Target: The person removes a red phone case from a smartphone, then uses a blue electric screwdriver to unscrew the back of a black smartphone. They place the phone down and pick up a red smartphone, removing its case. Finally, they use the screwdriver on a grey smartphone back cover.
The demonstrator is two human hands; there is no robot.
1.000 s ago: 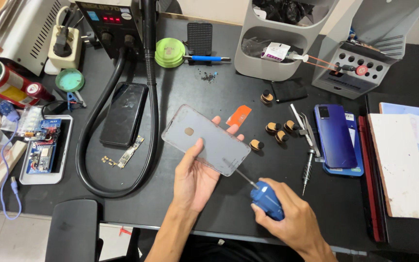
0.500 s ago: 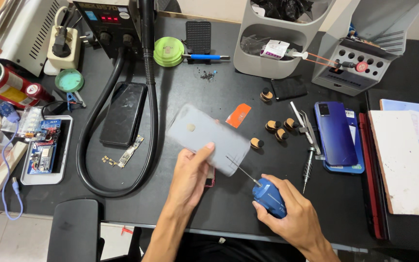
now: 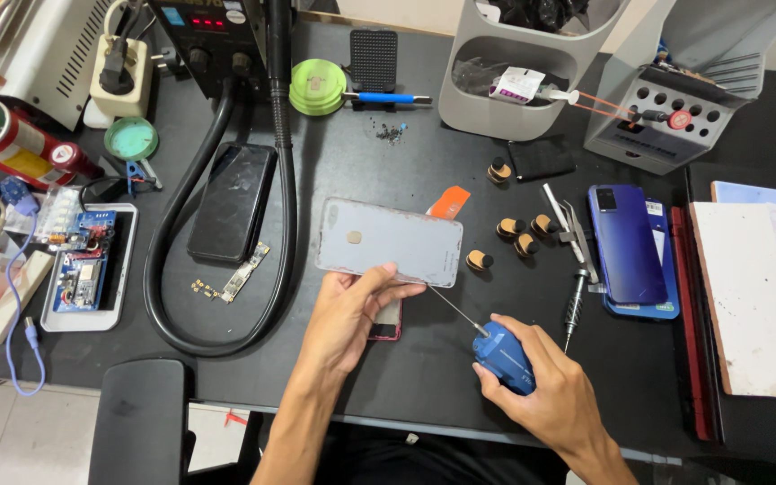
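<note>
My left hand (image 3: 345, 316) holds the near edge of a grey phone back cover (image 3: 388, 241), which lies nearly level across the black mat. Under the hand a second small device with a pink edge (image 3: 389, 321) peeks out. My right hand (image 3: 542, 395) grips a blue-handled precision screwdriver (image 3: 502, 357); its thin shaft points up-left toward the cover's lower right corner. An orange plastic pick (image 3: 449, 201) lies just behind the cover.
A black phone (image 3: 232, 201) lies inside a loop of black hose (image 3: 159, 269), with a small circuit board (image 3: 245, 271) beside it. Several small brown caps (image 3: 515, 233), tweezers (image 3: 580, 235), a blue phone (image 3: 630, 244), grey tool holders (image 3: 532, 81) and a tray of parts (image 3: 83, 269) surround the work area.
The grey cover has turned from a diagonal tilt to almost level and shifted left. My left hand moved from beneath it to its near edge. The screwdriver hand stayed about where it was.
</note>
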